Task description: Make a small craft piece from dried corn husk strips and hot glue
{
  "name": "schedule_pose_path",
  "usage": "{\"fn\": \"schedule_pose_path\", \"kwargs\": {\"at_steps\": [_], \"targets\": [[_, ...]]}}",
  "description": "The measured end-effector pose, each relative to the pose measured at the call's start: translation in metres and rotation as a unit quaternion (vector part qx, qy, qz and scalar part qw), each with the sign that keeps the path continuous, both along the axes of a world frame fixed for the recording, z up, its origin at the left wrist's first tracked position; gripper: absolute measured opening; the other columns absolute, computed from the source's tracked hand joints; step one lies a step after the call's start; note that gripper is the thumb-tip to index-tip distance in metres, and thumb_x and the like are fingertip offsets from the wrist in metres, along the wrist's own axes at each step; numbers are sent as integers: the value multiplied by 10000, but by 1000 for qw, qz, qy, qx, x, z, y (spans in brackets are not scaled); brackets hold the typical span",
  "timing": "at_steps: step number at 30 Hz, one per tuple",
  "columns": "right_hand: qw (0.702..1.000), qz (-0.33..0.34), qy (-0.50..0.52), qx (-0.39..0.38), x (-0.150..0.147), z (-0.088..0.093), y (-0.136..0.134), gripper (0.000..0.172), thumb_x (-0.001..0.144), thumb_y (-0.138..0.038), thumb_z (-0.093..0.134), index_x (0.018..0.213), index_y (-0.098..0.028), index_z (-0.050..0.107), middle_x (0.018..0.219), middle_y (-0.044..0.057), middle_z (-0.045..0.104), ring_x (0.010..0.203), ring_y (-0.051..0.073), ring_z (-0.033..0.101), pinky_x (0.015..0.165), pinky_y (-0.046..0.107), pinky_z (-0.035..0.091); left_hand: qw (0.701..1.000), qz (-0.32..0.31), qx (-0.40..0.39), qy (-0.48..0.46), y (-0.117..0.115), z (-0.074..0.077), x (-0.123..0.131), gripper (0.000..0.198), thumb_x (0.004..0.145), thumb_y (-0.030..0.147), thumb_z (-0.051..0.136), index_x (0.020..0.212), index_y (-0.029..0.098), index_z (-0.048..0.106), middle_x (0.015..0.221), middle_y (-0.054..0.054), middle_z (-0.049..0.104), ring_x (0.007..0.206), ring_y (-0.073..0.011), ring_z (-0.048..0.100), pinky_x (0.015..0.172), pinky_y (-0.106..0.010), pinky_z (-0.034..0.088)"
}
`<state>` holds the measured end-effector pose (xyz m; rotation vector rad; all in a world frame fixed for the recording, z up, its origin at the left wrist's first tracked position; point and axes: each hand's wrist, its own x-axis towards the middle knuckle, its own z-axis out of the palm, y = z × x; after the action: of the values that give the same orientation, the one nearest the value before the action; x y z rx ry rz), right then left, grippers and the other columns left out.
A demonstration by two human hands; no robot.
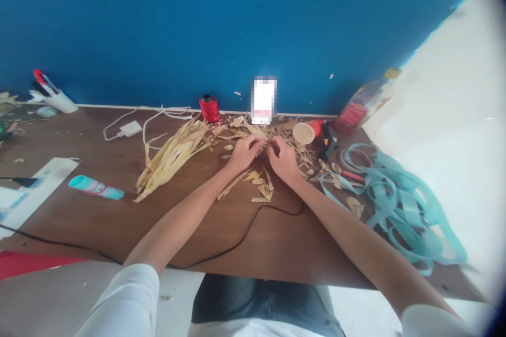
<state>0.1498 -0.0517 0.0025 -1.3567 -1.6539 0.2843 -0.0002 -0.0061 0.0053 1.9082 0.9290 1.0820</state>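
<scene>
Two hands together: left hand (245,152) and right hand (283,159) both pinch one husk strip (265,144) (detail blurred) beside husk pile (174,157).

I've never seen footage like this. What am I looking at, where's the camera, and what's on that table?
No machine here: a camera worn on a person's head looks down at their own bare hands. The left hand and right hand meet, pinching a small piece between them; what it is, I cannot tell. On the brown table lie dried husk strips, a red thread spool, a tipped paper cup, a glue gun, teal ribbon and a black cable.
</scene>
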Motion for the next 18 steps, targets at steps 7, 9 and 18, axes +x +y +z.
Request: {"fn": "schedule_pose_path", "kwargs": {"at_steps": [7,9,18], "targets": [[1000,5,-28,11,0,-4,2,193,911,-256,429,993,-201,595,926,84,689,832,234,644,779,349,472,1000,19,-10,7,2,-2,0,261,901,376,473,819,158,590,692,-4,618,530,-103,534,569,-233,433],[1000,4,-27,11,0,-4,2,188,909,-249,432,991,-200,594,926,82,689,832,232,646,776,346,474,1000,20,-9,4,3,-2,0,261,900,387,478,831,161,590,698,-5,622,525,-102,532,561,-233,433],[1000,-18,-17,-2,1,-3,2,201,859,-209,449,988,-195,602,916,84,695,805,231,641,755,349,482,1000,-7,-1,-11,-1,0,1,275,846,420,567,934,162,604,790,-20,648,614,-109,569,565,-221,440]]}}
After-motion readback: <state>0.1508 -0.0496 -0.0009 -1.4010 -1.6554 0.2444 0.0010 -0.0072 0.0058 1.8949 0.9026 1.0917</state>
